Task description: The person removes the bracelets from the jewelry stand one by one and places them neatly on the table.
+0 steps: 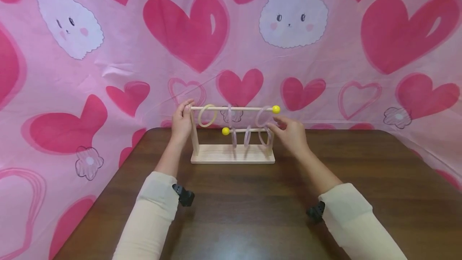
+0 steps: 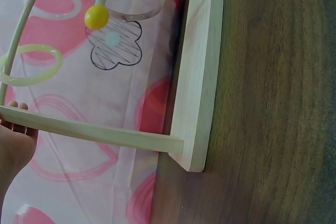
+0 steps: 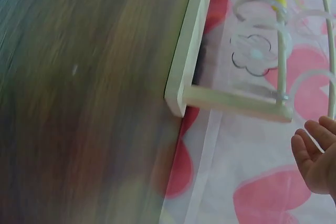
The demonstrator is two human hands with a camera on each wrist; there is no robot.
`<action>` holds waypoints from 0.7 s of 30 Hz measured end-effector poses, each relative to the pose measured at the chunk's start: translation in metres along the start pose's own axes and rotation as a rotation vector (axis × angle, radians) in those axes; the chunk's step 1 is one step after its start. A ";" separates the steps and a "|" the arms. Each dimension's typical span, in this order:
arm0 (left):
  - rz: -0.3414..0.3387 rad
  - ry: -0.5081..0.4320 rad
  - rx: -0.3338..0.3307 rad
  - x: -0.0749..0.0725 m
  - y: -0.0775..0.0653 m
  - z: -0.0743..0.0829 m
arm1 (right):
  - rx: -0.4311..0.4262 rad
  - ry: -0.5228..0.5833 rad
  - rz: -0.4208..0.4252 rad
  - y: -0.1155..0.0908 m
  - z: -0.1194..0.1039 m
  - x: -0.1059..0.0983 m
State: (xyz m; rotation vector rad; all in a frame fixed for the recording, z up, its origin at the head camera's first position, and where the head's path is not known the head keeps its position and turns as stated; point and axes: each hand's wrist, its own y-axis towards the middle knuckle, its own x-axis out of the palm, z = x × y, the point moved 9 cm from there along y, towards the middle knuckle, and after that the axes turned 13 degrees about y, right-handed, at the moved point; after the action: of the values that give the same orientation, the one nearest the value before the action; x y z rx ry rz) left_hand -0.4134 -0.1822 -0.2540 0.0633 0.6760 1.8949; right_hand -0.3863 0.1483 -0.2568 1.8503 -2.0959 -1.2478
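Note:
A wooden ring rack (image 1: 232,155) stands on the table, with an upper rod (image 1: 245,108) and a shorter lower rod (image 1: 240,131), each tipped by a yellow ball. My left hand (image 1: 181,122) grips the top of the left post (image 2: 100,131), its fingers curled behind the wood. On the upper rod hang a yellow ring (image 2: 31,82) and two pale purple rings, one near the right ball (image 1: 276,109). Three purple rings hang on the lower rod. My right hand (image 1: 293,133) is beside that right-end ring (image 3: 310,76), its fingers (image 3: 299,150) parted and holding nothing.
The dark brown wooden table (image 1: 238,204) stretches in front of the rack and to both sides. Close behind it hangs a pink cloth (image 1: 249,55) printed with hearts and rabbits. A black wrist camera (image 1: 184,195) sits on the left cuff, another (image 1: 316,212) on the right.

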 end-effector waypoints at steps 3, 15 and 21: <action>-0.009 -0.006 -0.007 0.001 0.000 0.000 | 0.056 0.109 -0.019 0.001 0.003 0.009; 0.014 -0.012 0.006 0.000 0.000 0.001 | 0.135 0.057 -0.105 -0.004 0.007 0.031; 0.004 -0.005 -0.010 0.001 0.000 -0.001 | 0.075 0.003 -0.117 -0.005 0.001 0.034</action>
State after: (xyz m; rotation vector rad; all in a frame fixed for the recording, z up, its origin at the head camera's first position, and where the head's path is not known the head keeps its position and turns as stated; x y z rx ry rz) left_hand -0.4139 -0.1821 -0.2545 0.0629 0.6631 1.9013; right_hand -0.3918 0.1202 -0.2756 2.0317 -2.0884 -1.2043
